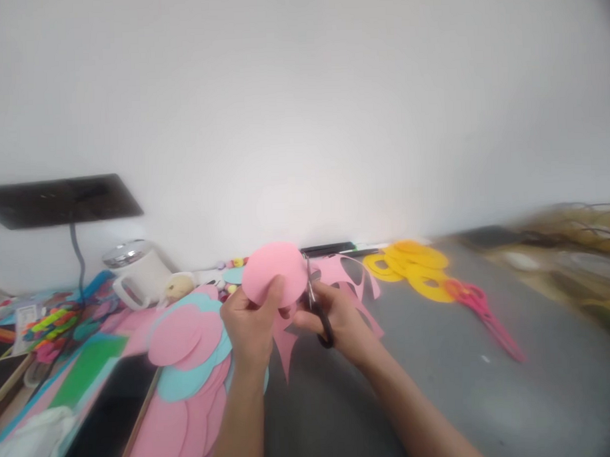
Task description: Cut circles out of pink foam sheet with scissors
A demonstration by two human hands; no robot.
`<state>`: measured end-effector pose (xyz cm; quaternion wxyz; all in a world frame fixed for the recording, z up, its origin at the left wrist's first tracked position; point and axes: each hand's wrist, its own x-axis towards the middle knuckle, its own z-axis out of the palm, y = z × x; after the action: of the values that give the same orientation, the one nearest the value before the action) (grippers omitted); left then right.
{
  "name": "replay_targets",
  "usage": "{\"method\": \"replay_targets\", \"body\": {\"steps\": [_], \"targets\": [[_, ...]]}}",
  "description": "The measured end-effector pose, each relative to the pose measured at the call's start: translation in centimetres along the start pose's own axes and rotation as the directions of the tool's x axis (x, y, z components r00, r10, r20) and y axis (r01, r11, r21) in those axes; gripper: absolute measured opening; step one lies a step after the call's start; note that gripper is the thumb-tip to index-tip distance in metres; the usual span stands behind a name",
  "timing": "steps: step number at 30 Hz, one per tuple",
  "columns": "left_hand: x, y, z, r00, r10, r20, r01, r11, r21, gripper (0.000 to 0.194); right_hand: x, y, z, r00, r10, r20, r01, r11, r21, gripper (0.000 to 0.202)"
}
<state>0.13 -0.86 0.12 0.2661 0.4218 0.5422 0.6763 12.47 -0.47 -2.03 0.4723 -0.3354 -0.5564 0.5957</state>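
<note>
Above the grey tabletop [455,396], near its far edge by the wall [301,108], a pink disc [273,266] is held up between the two hands. The left hand [253,323] is closed in a pinch on its lower part, thumb flat on the near face and fingers behind. The right hand [335,317] is curled around the dark handles of the black scissors [312,298], whose blades point upward at the disc's right edge; blur hides how far apart they stand.

Just behind and right of the right hand lie curved pink scraps [339,270]. A pointed pink strip [286,352] shows below the disc, between the hands; whether it hangs or lies flat, I cannot tell. Farther right are overlapping yellow pieces [411,261], some with round holes, and the pink scissors [488,319] lie with their handles against them, tips toward the near right.

To the left of the left hand, pink and blue discs [190,379] overlap in a loose heap. Beyond them stands a white jug [146,274] with a shiny lid; nearer lie a black slab [109,418], a green sheet [92,369] and a white cloth [35,441].
</note>
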Motion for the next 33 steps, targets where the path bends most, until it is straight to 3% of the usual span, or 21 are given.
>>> {"method": "replay_targets", "body": {"steps": [16,20,24,30,33], "targets": [[-0.1,0.0,-0.1,1.0,-0.02,-0.018,0.021,1.0,0.009,0.034,-0.1,-0.5,0.4,0.996,0.071,-0.061,-0.072,0.997,-0.017,0.032],[0.1,-0.1,-0.2,0.999,-0.027,0.033,0.027,0.999,-0.025,0.034,0.1,-0.5,0.3,0.988,0.026,-0.152,-0.036,0.997,-0.063,0.026],[0.3,-0.5,-0.3,0.996,-0.028,0.082,0.024,0.998,0.052,0.034,0.1,-0.2,0.1,0.968,-0.022,-0.251,0.02,1.0,-0.008,0.028],[0.2,-0.8,-0.3,0.969,-0.098,0.227,0.085,0.994,0.069,0.036,0.2,0.3,-0.6,0.885,-0.046,-0.463,0.072,0.997,0.039,0.035],[0.3,-0.8,-0.2,0.957,-0.105,0.271,0.093,0.994,0.06,0.036,0.2,-0.1,-0.5,0.897,-0.04,-0.439,0.061,0.998,0.033,0.036]]}}
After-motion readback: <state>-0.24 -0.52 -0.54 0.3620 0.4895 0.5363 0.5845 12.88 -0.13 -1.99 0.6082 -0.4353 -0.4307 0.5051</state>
